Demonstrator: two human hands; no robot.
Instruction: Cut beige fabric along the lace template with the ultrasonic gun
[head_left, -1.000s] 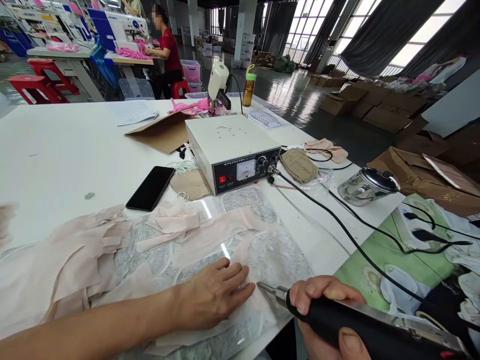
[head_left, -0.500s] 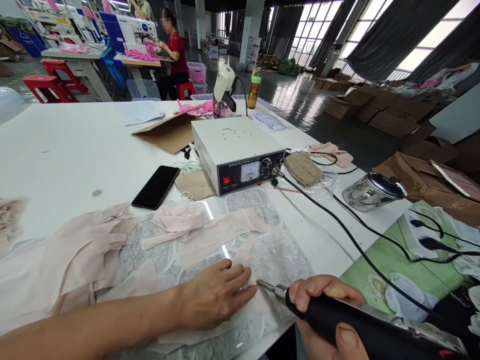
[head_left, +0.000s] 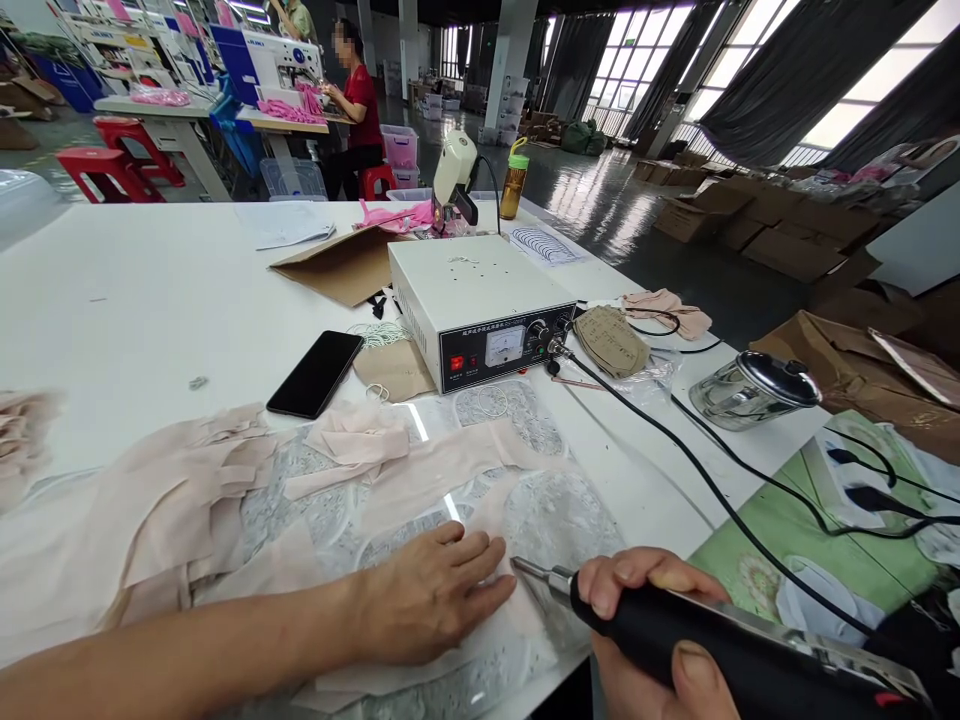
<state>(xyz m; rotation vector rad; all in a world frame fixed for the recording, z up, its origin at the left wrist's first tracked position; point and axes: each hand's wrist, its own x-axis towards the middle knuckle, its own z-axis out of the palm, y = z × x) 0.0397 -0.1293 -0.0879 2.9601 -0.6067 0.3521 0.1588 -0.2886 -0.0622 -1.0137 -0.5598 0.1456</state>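
Observation:
My left hand [head_left: 435, 595] lies palm down with fingers stretched out on sheer pale pink fabric [head_left: 491, 510] over a clear patterned sheet [head_left: 566, 510]. In my right hand [head_left: 652, 600] is a handheld ultrasonic welder [head_left: 690, 625] with a black body, fingers wrapped round it. Its slim metal tip points left and sits at the fabric just right of my left fingertips; whether it touches cannot be made out. More pale pink pieces [head_left: 442, 460] lie beyond my left hand, and a layered pile of them [head_left: 165, 490] is at the left.
A white control box [head_left: 480, 285] with a dial stands behind the sheet. A black cable [head_left: 675, 450] runs from it down the right side. Nearby are a phone [head_left: 315, 374], a brown card piece [head_left: 611, 342] and a lidded glass jar [head_left: 750, 390]. A person [head_left: 356, 110] sits at a sewing machine beyond.
The background has shifted slightly in view. Both hands and the welder stay almost where they were, its tip still by my left fingertips.

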